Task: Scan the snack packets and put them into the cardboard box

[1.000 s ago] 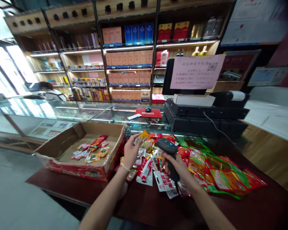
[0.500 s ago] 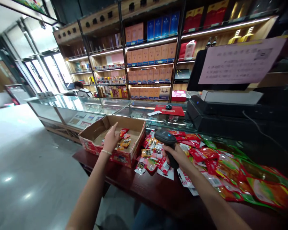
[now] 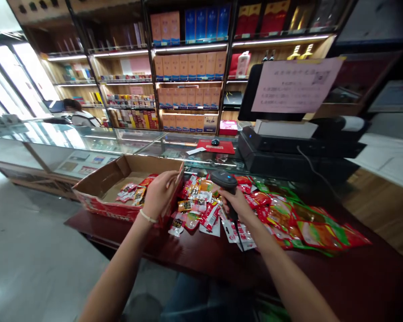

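Note:
My right hand (image 3: 238,205) grips the handle of a black barcode scanner (image 3: 224,180), whose head shows a small blue light. The scanner is over a pile of small snack packets (image 3: 196,201) in red, orange and white wrappers. My left hand (image 3: 161,194) is at the right wall of a cardboard box (image 3: 104,209), its fingers loosely extended towards the packets, with nothing visible in them. Inside the box lie several snack packets (image 3: 127,191). Larger red and green snack bags (image 3: 317,226) spread to the right of my right hand.
The dark red table (image 3: 195,250) meets a glass display counter (image 3: 134,138). A monitor with a pink notice (image 3: 293,87) stands at the back right. A red mat (image 3: 221,146) with a mouse lies on the counter. A person (image 3: 80,114) is behind the counter at left.
My left hand has moved from above the box's inside to its right wall. My right hand still holds the scanner over the packets. The camera view has turned right.

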The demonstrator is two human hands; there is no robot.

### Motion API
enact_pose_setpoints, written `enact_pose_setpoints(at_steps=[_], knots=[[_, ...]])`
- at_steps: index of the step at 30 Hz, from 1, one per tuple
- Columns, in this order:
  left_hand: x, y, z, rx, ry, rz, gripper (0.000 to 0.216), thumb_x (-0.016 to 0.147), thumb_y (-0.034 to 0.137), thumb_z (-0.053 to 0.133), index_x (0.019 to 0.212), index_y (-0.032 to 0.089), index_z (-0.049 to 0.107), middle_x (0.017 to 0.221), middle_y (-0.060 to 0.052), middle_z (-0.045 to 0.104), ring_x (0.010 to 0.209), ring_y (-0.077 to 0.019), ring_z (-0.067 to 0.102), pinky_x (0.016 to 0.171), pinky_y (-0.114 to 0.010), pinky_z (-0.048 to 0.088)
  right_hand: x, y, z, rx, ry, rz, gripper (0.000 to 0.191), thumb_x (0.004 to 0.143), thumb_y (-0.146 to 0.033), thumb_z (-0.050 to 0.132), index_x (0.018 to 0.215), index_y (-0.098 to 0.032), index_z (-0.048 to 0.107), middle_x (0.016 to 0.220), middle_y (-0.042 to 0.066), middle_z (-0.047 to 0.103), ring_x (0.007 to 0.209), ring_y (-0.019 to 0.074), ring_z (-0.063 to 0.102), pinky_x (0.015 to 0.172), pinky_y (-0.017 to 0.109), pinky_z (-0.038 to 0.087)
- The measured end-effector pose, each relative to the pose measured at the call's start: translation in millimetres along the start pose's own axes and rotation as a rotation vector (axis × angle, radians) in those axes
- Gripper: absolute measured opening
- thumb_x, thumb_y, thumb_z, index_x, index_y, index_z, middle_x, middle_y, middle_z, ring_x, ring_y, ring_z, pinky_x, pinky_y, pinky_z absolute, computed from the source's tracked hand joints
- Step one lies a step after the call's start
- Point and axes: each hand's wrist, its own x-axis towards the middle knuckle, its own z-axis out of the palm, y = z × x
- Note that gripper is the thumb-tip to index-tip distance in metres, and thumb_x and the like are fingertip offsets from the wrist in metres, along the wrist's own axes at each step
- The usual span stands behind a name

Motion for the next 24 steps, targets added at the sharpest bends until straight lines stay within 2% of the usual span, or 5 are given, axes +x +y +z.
enact_pose_setpoints(at_steps=[3,7,16,20,24], knots=[[5,27,36,-0.100,-0.090,0.067,0.026,0.092,0.023,0.046,0.113,0.022,0.062,0.111,-0.005,0.068,0.102,-0.0188,0.063,0.090,-0.031,0.048,-3,0,-21,-0.006,0.074,-0.024,0.033,0.070,-0.046,0.070,0.070,-0.020,0.049,0.045,-0.009,0.046,0.031,0.0066,0.038,0.030,0.020,0.031],[8,46,94,-0.202,-0.163,0.084,0.026,0.092,0.024,0.047,0.114,0.022,0.061,0.112,-0.006,0.068,0.105,-0.0198,0.062,0.093,-0.033,0.047,-9,-2,-55,0.000,0.179,-0.017,0.031,0.070,-0.044,0.069,0.068,-0.021,0.049,0.046,-0.009,0.045,0.031,0.0065,0.037,0.031,0.021,0.032],[14,100,214,-0.373,-0.376,0.176,0.032,0.087,0.024,0.055,0.119,0.022,0.058,0.117,-0.008,0.064,0.110,-0.0222,0.059,0.097,-0.038,0.046,-24,1,-152,-0.048,0.408,-0.007,0.033,0.070,-0.044,0.068,0.060,-0.021,0.046,0.040,-0.007,0.042,0.031,0.0081,0.039,0.031,0.022,0.031],[14,121,252,-0.343,-0.473,0.239,0.042,0.081,0.030,0.064,0.121,0.020,0.057,0.120,-0.011,0.060,0.113,-0.0246,0.055,0.098,-0.040,0.044,-28,-1,-172,0.000,0.467,-0.035,0.027,0.070,-0.043,0.068,0.074,-0.022,0.051,0.047,-0.009,0.047,0.032,0.0072,0.038,0.031,0.021,0.031],[11,134,270,-0.161,-0.527,0.290,0.048,0.077,0.036,0.068,0.121,0.018,0.058,0.124,-0.013,0.057,0.116,-0.0283,0.050,0.100,-0.042,0.042,-28,-1,-176,0.038,0.481,-0.057,0.026,0.070,-0.042,0.067,0.080,-0.022,0.053,0.048,-0.009,0.046,0.033,0.0072,0.038,0.031,0.020,0.031]])
